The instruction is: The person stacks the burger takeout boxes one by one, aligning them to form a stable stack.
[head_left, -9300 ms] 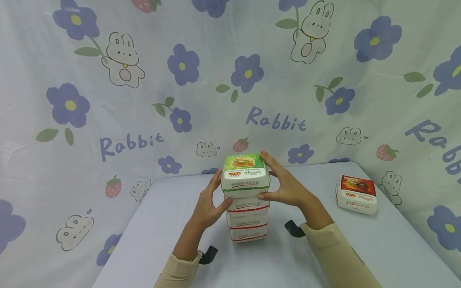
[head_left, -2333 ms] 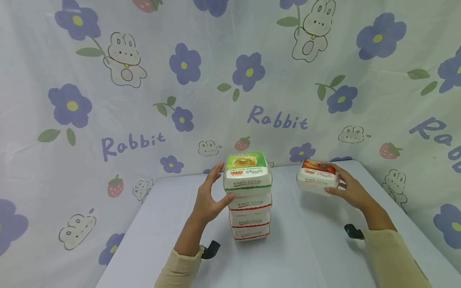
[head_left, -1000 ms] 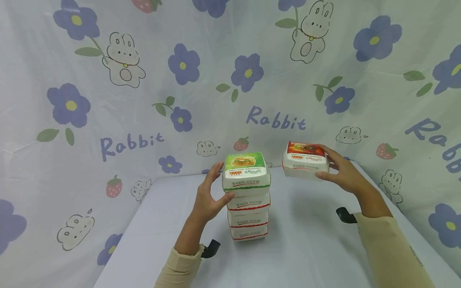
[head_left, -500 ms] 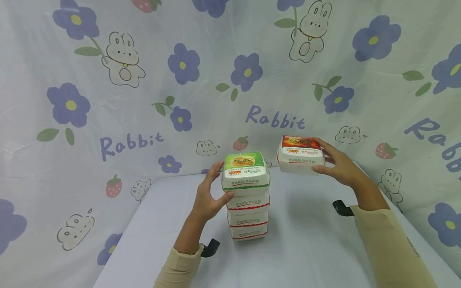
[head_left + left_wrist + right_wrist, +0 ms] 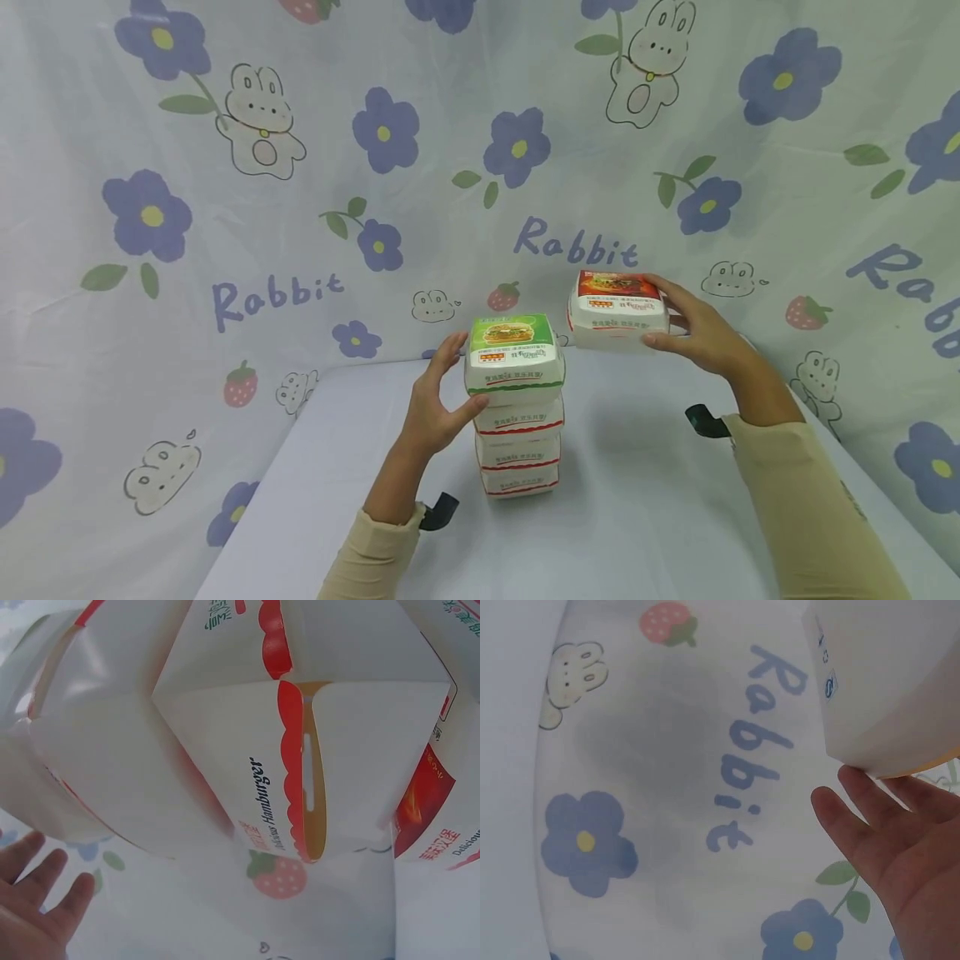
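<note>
A white burger box with a green burger picture (image 5: 513, 377) tops a column of several red-trimmed burger boxes (image 5: 520, 450). My left hand (image 5: 433, 415) stands at the column's left side, fingers spread and mostly straight, the thumb tip at the green box's lower front corner. In the left wrist view, its fingers (image 5: 71, 900) show beside the pale box walls. Up and right of the column, my right hand (image 5: 701, 333) holds a red-topped burger box (image 5: 617, 310) by its right side, thumb in front and fingers behind. That box is raised off the table, a gap away from the green one.
A white table (image 5: 630, 517) carries the column near its middle. Close behind rises a curtain (image 5: 300, 217) printed with rabbits, purple flowers and strawberries, also hanging along both sides. A short black piece sticks out by each wrist.
The right hand took the red-topped box off the table at the right and has carried it up and leftward toward the column. The left hand stays beside the green-topped box.
</note>
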A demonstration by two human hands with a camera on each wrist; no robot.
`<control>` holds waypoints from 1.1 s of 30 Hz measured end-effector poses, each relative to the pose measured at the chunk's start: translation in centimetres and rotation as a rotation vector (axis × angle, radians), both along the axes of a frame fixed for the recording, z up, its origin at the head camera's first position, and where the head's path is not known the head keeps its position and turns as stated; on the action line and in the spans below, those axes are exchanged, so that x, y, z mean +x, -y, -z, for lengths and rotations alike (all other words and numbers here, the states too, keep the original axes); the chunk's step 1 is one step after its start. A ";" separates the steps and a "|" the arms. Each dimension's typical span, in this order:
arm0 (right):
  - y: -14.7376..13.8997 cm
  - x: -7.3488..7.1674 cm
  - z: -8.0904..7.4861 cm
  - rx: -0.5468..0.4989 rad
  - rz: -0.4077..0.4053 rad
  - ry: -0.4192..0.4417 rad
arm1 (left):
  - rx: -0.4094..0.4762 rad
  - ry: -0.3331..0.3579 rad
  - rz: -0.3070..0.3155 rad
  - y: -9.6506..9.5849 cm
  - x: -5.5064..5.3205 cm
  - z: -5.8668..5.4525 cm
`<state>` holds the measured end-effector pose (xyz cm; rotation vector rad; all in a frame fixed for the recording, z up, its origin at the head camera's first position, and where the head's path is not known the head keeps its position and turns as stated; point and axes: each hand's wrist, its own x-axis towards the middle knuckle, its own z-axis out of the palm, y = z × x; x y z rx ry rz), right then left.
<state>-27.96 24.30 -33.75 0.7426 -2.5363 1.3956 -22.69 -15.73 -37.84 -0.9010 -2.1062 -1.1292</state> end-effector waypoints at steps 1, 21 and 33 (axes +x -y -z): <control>0.1 0.0 -0.1 -0.003 0.003 -0.008 | -0.001 -0.002 -0.001 0.0 0.0 0.0; 2.8 0.1 -1.9 -0.038 -0.045 -0.093 | -0.001 -0.013 -0.006 -0.1 -0.1 0.0; 4.2 0.4 -2.7 -0.089 -0.091 -0.084 | 0.014 -0.027 0.012 -0.5 0.0 -0.3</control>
